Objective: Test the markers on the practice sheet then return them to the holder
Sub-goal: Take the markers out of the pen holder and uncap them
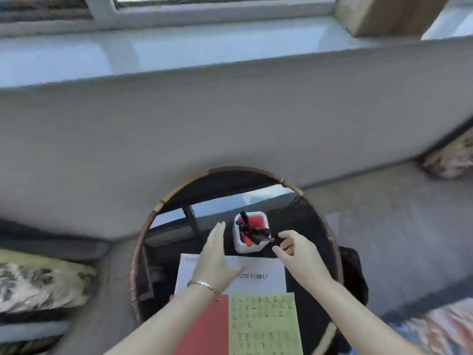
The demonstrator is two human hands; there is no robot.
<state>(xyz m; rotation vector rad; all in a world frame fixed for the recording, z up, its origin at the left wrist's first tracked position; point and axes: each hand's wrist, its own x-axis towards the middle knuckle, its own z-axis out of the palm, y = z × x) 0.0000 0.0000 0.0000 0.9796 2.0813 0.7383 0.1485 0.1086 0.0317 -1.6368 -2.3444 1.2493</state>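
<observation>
Your round glass table sits lower centre, below a grey wall. Your left hand lies open by the holder; your right hand: grip unclear.

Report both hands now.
Left hand: open, fingers straight, holding nothing.
Right hand: at a marker in the holder; grip cannot be told.

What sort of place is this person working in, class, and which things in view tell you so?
Probably a home sitting nook by a window: a round glass-topped table with a cane rim, patterned cushions on either side, and a wide window ledge behind it.
</observation>
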